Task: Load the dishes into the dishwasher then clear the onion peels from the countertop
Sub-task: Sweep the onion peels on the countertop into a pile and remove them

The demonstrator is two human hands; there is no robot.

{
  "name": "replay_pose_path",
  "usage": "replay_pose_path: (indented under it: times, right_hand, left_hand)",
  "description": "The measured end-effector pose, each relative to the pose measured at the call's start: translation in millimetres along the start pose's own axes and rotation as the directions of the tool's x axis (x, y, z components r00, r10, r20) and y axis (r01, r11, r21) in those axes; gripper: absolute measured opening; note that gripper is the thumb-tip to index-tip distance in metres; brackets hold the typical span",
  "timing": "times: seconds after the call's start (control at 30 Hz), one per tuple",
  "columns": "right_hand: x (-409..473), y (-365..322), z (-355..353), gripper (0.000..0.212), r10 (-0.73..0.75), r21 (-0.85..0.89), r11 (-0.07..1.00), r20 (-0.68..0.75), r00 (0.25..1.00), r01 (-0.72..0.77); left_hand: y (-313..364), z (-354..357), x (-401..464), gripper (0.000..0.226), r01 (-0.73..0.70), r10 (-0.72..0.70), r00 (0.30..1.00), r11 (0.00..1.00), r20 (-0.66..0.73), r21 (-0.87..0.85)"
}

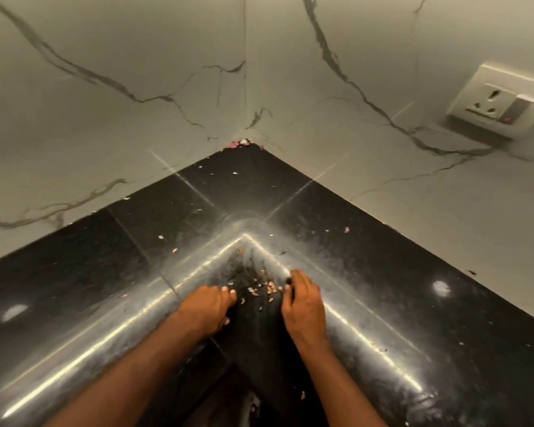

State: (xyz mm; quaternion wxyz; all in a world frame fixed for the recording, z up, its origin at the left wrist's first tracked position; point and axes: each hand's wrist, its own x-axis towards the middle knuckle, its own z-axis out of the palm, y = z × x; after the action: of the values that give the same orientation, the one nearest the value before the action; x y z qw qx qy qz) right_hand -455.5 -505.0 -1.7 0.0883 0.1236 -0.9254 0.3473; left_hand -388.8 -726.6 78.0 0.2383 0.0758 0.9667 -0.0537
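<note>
- A glossy black stone countertop (367, 272) fills an inside corner, meeting two white marble-look wall panels with grey veins (136, 87) at the far edge.
- The left hand (205, 306) lies on the counter near the middle of the view, fingers straight and close together, tips pointing right toward a small heap of scraps; it holds nothing that can be seen.
- The right hand (302, 306) rests on its edge just right of that heap, fingers loosely curved toward the left hand, the palm side facing inward; whether anything is tucked under it cannot be told.
- The small heap of pink and tan onion peel bits (264, 289) sits on the counter between the two hands, just beside the fingertips of each.
- More loose onion peel flecks (161, 237) lie scattered well apart over the far counter, left and right of the middle.
- A pinkish clump of peel pieces (238, 143) is wedged at the far corner where the two walls and the counter meet.
- One single peel scrap (302, 395) lies near the front edge, close to the right forearm.
- A white wall socket with a switch (497, 106) sits on the right wall, a small red light glowing on it.
- Bright streaks of reflected light run across the counter in a V shape around the hands.
</note>
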Motion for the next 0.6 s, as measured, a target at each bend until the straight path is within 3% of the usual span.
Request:
replay_pose_path:
  times: [0.07,0.13,0.2,0.3,0.4,0.5,0.53,0.6]
  right_hand:
    - [-22.7,-3.8,11.1,0.063,0.001,-0.185,0.983,0.010,1.000,0.001]
    - [-30.6,-18.0,20.4,0.071,-0.019,-0.246,0.969,0.080,0.997,0.038]
    - [-20.2,-36.2,26.1,0.072,-0.017,-0.197,0.979,0.192,0.981,0.056]
    - [-2.6,-58.6,42.2,0.062,-0.195,-0.087,0.967,0.344,0.919,0.238]
    - [2.1,-70.0,54.6,0.057,-0.461,-0.052,0.858,0.365,0.809,0.512]
    - [17.4,-62.8,56.3,0.048,-0.590,-0.050,0.761,0.361,0.722,0.647]
    - [23.9,-55.8,54.9,0.042,-0.598,-0.062,0.757,0.334,0.728,0.650]
    - [35.2,-40.3,46.5,0.040,-0.535,-0.076,0.822,0.236,0.811,0.565]
  left_hand:
    - [0.3,0.8,0.5,0.058,-0.008,0.008,1.000,1.000,-0.009,0.009]
    - [0.1,2.8,-0.6,0.057,-0.006,0.006,1.000,1.000,-0.018,0.012]
    - [-2.3,5.4,-2.7,0.060,-0.005,0.004,1.000,1.000,-0.028,-0.013]
    - [-14.6,11.7,-8.6,0.060,0.005,-0.028,0.994,0.976,-0.107,-0.216]
    - [-28.8,22.4,-18.0,0.058,0.013,-0.150,0.965,0.844,-0.213,-0.536]
    - [-33.2,36.1,-26.8,0.056,-0.018,-0.270,0.922,0.686,-0.278,-0.727]
    - [-31.6,37.1,-28.6,0.054,-0.027,-0.286,0.915,0.658,-0.283,-0.753]
    - [-28.4,35.9,-29.5,0.050,-0.006,-0.305,0.918,0.630,-0.255,-0.777]
